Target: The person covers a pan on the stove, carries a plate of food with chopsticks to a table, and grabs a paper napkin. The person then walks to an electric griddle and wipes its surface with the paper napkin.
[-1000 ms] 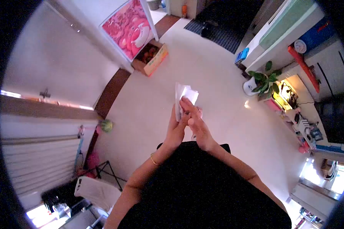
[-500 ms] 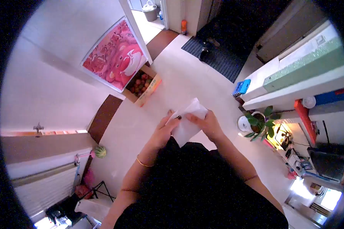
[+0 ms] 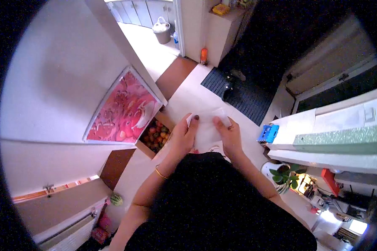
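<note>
A thin white sheet, perhaps tissue or paper [image 3: 207, 130], is stretched between both hands in front of the black top. My left hand [image 3: 184, 133] pinches its left edge, thumb on top; a gold bangle is on that wrist. The right edge is pinched by my right hand [image 3: 229, 134], its thumb also over the sheet. Against the pale floor the sheet's outline is hard to make out.
Left of the hands is an open cardboard box [image 3: 145, 151] of round fruit, beside a pink picture panel [image 3: 123, 111]. A dark mat [image 3: 238, 98] with shoes lies ahead. A potted plant [image 3: 283, 175] and blue object [image 3: 269, 133] stand right; a watermelon [image 3: 116, 199] lies lower left.
The hands were together around folded white material; now they are apart with it spread between them. The view has shifted, showing more of the mat and the doorway.
</note>
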`<state>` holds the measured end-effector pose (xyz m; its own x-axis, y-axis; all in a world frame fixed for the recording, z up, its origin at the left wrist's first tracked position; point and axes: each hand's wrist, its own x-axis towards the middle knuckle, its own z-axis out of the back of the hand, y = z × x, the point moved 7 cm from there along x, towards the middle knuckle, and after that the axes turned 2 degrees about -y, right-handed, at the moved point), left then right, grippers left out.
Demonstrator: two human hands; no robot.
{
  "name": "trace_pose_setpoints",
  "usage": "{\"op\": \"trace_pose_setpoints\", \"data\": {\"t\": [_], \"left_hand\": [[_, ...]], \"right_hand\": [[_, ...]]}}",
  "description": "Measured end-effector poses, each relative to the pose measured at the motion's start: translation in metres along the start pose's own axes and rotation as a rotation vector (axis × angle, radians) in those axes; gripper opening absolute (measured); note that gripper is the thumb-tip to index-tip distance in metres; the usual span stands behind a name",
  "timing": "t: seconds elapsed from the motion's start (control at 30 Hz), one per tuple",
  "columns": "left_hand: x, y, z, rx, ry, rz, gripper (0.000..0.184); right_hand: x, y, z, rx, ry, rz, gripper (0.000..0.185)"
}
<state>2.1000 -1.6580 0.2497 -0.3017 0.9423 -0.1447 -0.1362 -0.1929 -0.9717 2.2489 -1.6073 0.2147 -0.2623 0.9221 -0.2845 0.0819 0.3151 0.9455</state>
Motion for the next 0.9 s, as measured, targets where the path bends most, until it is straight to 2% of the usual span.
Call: {"op": "trace_pose_setpoints", "data": {"t": [0.03,0.13,0.23,0.3,0.37,0.47,0.57,0.6,0.7,0.73,0.83,0.87,0.9], "left_hand": [[0.021,-0.005,0.005,0.000,-0.024,-0.037,0.030],[0.082,-0.010,0.021,-0.005,-0.118,-0.103,0.032],[0.143,0.003,0.033,0.014,-0.210,-0.079,0.033],[0.191,0.014,0.041,0.054,-0.232,-0.064,0.033],[0.247,0.024,0.043,0.004,-0.263,-0.046,0.033],[0.333,0.015,0.048,-0.036,-0.278,-0.045,0.032],[0.418,0.001,0.060,-0.020,-0.282,-0.050,0.031],[0.444,-0.005,0.064,-0.029,-0.281,-0.070,0.027],[0.501,-0.018,0.081,-0.188,-0.304,-0.129,0.021],[0.522,-0.001,0.088,-0.316,-0.333,-0.127,0.014],[0.575,0.023,0.127,-0.412,-0.334,-0.028,0.011],[0.588,0.039,0.143,-0.488,-0.318,0.144,0.011],[0.605,0.045,0.161,-0.504,-0.413,0.116,0.013]], "right_hand": [[0.020,0.005,-0.008,0.051,-0.011,0.011,0.038],[0.080,0.015,-0.029,-0.002,0.078,-0.169,0.042],[0.154,0.012,-0.042,-0.136,0.045,-0.142,0.043],[0.223,-0.017,-0.043,-0.254,0.056,-0.015,0.042],[0.281,-0.001,-0.055,-0.239,0.114,0.018,0.042],[0.344,0.065,-0.081,-0.053,0.209,-0.162,0.039],[0.435,0.095,-0.099,0.044,0.301,-0.020,0.033],[0.453,0.118,-0.113,0.133,0.325,-0.034,0.029],[0.512,0.125,-0.131,0.025,0.452,-0.212,0.031],[0.530,0.131,-0.142,-0.006,0.478,-0.249,0.032],[0.595,0.117,-0.169,0.082,0.477,-0.265,0.031],[0.616,0.114,-0.178,0.063,0.448,-0.235,0.030],[0.632,0.113,-0.189,0.071,0.456,-0.240,0.030]]}}
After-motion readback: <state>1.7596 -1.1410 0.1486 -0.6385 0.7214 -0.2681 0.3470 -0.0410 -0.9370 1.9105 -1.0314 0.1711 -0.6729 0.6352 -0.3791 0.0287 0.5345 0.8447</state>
